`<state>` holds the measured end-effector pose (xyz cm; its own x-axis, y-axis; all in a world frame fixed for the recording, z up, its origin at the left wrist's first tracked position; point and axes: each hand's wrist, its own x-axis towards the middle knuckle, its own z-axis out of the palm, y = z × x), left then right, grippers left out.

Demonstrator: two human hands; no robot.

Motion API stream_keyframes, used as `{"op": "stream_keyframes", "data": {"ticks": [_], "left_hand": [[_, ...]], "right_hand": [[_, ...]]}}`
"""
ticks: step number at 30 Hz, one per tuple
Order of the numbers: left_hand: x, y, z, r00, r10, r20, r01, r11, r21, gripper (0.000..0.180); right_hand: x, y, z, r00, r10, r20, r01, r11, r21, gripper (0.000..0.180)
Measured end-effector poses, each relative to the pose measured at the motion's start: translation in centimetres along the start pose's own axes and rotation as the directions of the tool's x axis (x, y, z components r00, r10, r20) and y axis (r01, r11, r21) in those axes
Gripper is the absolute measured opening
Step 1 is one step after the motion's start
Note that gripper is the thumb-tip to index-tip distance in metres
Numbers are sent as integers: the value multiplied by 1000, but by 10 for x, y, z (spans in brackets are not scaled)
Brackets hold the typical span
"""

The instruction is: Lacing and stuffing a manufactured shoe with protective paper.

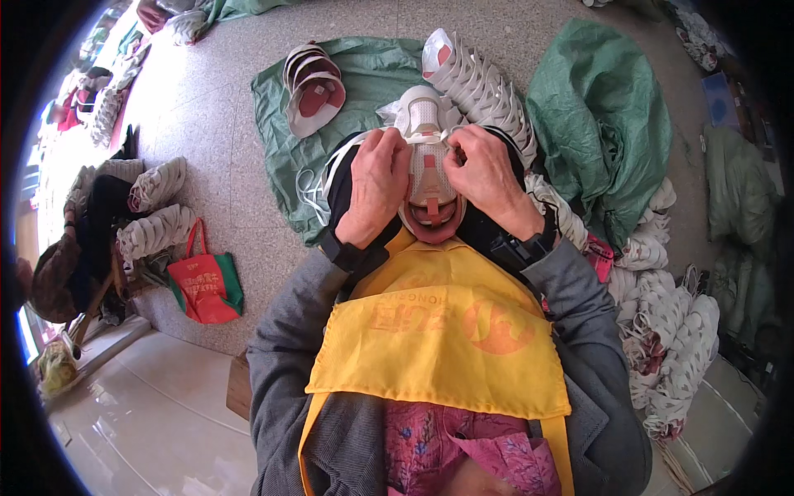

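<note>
A white and pink shoe upper (pixel 428 186) rests between my knees, its toe pointing away from me and its pink heel opening toward me. White shoelace (pixel 428 140) crosses the tongue area near the front. My left hand (pixel 379 178) is closed at the upper's left edge, fingers pinching the lace. On the opposite edge my right hand (pixel 490 172) pinches the lace close to the eyelets. Loose lace loops (pixel 311 194) trail beside my left wrist. The fingertips themselves are partly hidden. A yellow apron (pixel 438 355) covers my lap.
A green sheet (pixel 281 107) on the floor bears nested shoe uppers (pixel 316 95) and a long row of white uppers (pixel 484 87). At the right are a bunched green sack (pixel 600 124) and heaped uppers (pixel 674 347). A red-green bag (pixel 204 285) and another person (pixel 99 223) are at the left.
</note>
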<state>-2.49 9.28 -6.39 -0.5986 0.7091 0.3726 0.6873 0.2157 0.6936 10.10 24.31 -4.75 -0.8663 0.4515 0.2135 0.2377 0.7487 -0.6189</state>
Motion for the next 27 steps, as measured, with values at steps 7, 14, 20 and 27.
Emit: {"op": "stream_keyframes", "data": {"ticks": [7, 14, 20, 27], "left_hand": [[-1, 15, -6, 999, 4, 50, -3, 1000, -29, 24], [-2, 17, -4, 989, 22, 143, -39, 992, 117, 28], [-3, 18, 0, 986, 22, 168, -48, 987, 153, 27], [-5, 14, 1, 990, -3, 139, -13, 994, 112, 27]], "right_hand": [[-3, 2, -2, 998, -21, -51, 28, 990, 136, 13], [-9, -3, -5, 971, -239, 26, 239, 954, -183, 14], [7, -9, -12, 934, -272, 232, 340, 874, -347, 9], [10, -5, -19, 911, -399, 104, 410, 848, -336, 11]]}}
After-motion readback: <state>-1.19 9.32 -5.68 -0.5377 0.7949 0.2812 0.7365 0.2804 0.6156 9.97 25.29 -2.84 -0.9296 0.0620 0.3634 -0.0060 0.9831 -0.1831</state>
